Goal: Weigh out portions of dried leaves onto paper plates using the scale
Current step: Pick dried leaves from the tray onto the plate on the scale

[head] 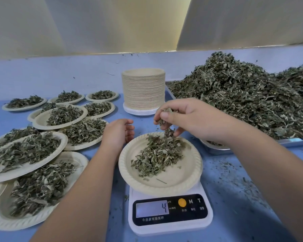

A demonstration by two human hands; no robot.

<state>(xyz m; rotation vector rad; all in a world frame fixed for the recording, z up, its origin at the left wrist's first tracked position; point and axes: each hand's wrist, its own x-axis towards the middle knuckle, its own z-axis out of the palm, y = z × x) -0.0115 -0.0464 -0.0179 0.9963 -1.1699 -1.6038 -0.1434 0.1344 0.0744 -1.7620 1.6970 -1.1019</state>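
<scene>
- A white scale [170, 222] was seen on the blue table [238, 198], with a "4" shown on its display [152, 209].
- A paper plate [182, 179] was set on top of the scale, and a portion of leaves [156, 158] was piled on its middle and far side.
- The right hand [182, 116] was held just above the far rim of that plate, its thumb and fingertips closed on a pinch of leaves [162, 120]; a few bits were seen hanging below the fingers, close over the portion.
- The left hand [119, 131] was held beside the plate's left rim, its fingers loosely curled with nothing in them; whether the rim was touched could not be told.
- A tall stack of plates [143, 89] was placed behind the scale.
- A large heap of leaves [243, 102] was spread on a metal tray [296, 142] at the right.
- Many filled plates [24, 151] were laid overlapping on the table at the left.
- Loose crumbs were scattered on the table to the right of the scale.
</scene>
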